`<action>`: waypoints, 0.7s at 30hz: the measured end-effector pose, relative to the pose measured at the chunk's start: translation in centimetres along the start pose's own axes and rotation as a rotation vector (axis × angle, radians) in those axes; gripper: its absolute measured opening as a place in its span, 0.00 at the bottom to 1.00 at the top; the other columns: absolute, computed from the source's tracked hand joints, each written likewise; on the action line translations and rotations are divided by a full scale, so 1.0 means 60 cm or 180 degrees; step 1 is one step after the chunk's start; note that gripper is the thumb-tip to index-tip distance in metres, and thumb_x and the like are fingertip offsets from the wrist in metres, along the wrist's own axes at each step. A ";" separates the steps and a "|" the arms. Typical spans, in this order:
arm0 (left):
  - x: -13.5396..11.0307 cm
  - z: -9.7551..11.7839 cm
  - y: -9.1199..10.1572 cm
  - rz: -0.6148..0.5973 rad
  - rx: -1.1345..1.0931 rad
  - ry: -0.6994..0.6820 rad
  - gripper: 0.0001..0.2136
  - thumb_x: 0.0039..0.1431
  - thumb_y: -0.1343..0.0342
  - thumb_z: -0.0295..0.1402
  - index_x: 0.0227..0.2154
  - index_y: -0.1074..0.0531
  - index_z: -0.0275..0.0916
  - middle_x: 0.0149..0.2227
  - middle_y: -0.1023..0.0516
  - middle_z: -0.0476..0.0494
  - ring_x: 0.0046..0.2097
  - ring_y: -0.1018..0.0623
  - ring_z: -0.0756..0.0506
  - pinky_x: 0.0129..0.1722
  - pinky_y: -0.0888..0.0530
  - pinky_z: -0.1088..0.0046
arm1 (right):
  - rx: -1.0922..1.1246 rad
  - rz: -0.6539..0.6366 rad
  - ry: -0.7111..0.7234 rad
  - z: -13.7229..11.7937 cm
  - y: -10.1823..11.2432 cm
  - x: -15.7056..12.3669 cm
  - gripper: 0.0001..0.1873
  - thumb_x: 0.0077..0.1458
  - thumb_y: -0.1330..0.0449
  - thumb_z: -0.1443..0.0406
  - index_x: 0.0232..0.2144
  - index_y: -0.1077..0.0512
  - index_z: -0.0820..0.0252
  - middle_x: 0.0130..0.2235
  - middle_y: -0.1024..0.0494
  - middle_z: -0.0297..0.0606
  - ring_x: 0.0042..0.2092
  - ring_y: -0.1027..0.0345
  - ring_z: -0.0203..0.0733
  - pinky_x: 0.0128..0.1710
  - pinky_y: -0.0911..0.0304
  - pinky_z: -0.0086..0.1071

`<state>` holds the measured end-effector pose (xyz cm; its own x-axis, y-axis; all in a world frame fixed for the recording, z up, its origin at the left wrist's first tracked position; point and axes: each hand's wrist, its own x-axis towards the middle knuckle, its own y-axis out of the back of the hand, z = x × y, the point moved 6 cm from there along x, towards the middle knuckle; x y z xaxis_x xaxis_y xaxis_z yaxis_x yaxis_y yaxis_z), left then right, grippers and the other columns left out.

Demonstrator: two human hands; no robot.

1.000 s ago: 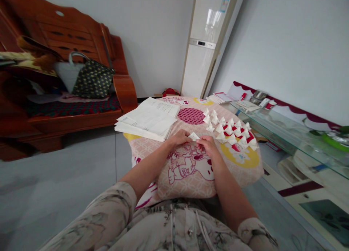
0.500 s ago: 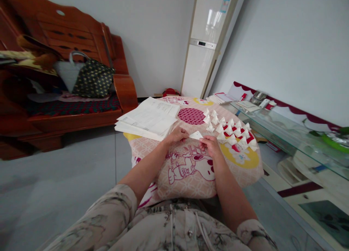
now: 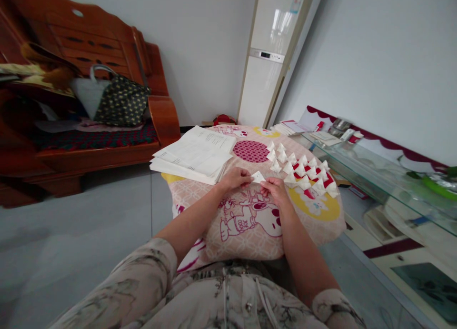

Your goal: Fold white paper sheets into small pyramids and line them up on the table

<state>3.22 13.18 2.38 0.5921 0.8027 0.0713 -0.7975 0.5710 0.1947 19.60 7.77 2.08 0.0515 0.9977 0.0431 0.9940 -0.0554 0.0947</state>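
Note:
A small folded piece of white paper (image 3: 257,177) is held between my two hands, just above the patterned tablecloth (image 3: 246,245). My left hand (image 3: 236,177) pinches its left corner with closed fingers. On the other side, my right hand (image 3: 274,189) grips the lower right corner between thumb and finger. Several folded white paper pieces with pointed tips (image 3: 301,170) stand in rows to the right of my hands. Beyond my left hand lies a stack of printed paper sheets (image 3: 194,153).
A glass-topped cabinet (image 3: 378,186) runs along the right side, with bowls and papers on it. At the left stands a wooden sofa (image 3: 166,117) with a star-patterned bag (image 3: 123,103). A tall white air conditioner (image 3: 262,81) stands behind the table.
My left hand has shifted slightly right, closer to my right hand, and covers more of the paper's left corner. My right hand stays nearly in place.

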 end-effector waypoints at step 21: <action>-0.001 -0.017 0.008 0.0624 -0.1651 0.0490 0.11 0.60 0.36 0.36 0.33 0.26 0.31 0.28 0.20 0.42 0.28 0.21 0.51 0.28 0.25 0.80 | -0.0928 0.0487 0.0537 0.016 -0.003 0.015 0.11 0.50 0.38 0.56 0.24 0.24 0.56 0.21 0.28 0.32 0.23 0.36 0.37 0.20 0.42 0.29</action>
<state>2.67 13.57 1.48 0.4347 0.8958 -0.0930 -0.8661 0.3874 -0.3159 19.57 8.71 1.17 0.1566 0.9581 0.2397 0.9053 -0.2363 0.3530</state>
